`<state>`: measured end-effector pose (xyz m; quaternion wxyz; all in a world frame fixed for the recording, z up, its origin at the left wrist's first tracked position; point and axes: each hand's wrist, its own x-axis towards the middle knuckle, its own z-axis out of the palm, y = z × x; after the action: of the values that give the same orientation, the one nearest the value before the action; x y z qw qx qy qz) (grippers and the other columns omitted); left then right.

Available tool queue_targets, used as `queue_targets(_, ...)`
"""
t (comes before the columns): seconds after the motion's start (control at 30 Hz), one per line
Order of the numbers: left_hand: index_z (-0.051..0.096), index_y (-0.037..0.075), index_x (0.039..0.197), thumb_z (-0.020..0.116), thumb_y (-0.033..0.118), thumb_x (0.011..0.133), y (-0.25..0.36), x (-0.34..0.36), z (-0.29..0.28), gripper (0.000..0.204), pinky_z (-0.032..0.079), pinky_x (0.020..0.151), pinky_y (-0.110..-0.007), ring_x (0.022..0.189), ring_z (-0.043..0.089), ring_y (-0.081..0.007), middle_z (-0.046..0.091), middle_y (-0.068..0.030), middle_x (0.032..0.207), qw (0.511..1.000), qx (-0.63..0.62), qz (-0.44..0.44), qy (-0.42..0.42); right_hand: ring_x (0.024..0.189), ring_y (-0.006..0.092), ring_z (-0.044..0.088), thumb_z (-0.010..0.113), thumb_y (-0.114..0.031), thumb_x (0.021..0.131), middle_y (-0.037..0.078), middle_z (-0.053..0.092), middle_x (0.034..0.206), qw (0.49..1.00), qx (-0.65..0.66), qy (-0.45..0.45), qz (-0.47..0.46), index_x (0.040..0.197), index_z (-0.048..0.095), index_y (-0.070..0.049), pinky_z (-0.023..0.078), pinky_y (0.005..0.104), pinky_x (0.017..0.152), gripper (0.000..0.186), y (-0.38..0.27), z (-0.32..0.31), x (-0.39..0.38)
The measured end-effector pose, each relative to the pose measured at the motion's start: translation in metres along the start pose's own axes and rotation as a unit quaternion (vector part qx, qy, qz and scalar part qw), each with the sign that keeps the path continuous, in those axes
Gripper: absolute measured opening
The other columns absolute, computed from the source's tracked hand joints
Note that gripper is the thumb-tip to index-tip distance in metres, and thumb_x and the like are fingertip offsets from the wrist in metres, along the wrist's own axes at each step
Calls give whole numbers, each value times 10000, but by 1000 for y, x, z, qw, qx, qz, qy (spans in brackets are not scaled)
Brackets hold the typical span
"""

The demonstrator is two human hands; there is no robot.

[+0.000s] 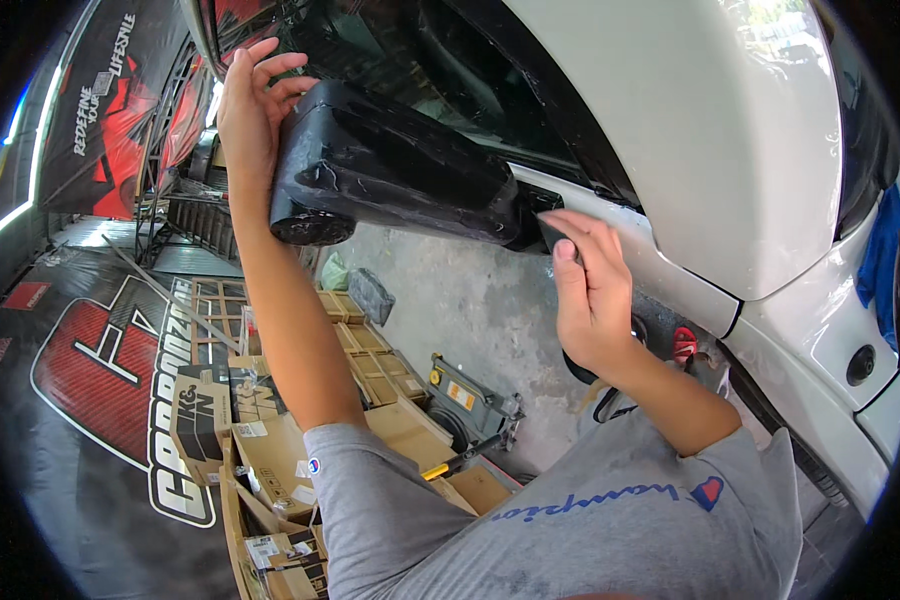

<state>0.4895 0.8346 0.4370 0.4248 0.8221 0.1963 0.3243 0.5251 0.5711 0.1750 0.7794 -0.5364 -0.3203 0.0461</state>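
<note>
a dark banner (45,470) with a large red emblem (95,375) hangs on the left. beside it, on the near side, cardboard boxes (275,460) stand stacked. to their right, a grey floor jack (458,395) sits on the concrete floor (440,300). farther right is red footwear (684,344), and blue fabric (881,265) shows at the right edge.

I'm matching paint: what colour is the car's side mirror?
The side mirror is glossy black, best seen in the head view.
</note>
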Motion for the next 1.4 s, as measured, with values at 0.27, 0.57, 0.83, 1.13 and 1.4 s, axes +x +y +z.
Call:
queue_targets(0.27,495,-18,1306,416,387,1078,0,1,2,472,559,735,-368,843,684,-261,665,-181,1081,1000,-6,10,-16,932,320,535,617,-71,937,139,638,1129,993,-84,-23,-75,1137,692,30,462,393,861,235,1,22,24)
queue_targets(0.57,497,-8,1309,390,390,1088,4,0,6,468,556,768,-373,858,677,-245,668,-172,1095,999,-21,17,-34,960,334,528,652,-85,914,162,605,1113,989,-137,-20,-59,1166,694,41,459,410,850,285,-2,23,21)
queue_targets(0.83,513,2,1313,382,405,1091,2,4,-1,478,551,762,-374,840,690,-255,671,-161,1077,999,-11,28,-32,952,338,515,655,-67,899,169,600,1112,988,-112,-29,-102,1188,692,31,448,405,854,307,4,26,28)
queue_targets(1.13,493,14,1325,401,397,1091,-3,1,-5,459,577,751,-364,895,679,-243,661,-160,1114,998,-34,2,-53,987,324,506,656,-79,909,155,605,1114,987,-79,-23,-137,1177,696,35,443,401,863,294,-4,34,43)
queue_targets(1.4,505,22,1322,417,406,1083,-1,4,10,461,565,759,-369,872,675,-240,661,-156,1103,999,-30,-1,-39,993,316,496,664,-68,903,172,596,1119,978,-59,-10,-198,1189,686,31,412,399,884,304,-40,44,78)
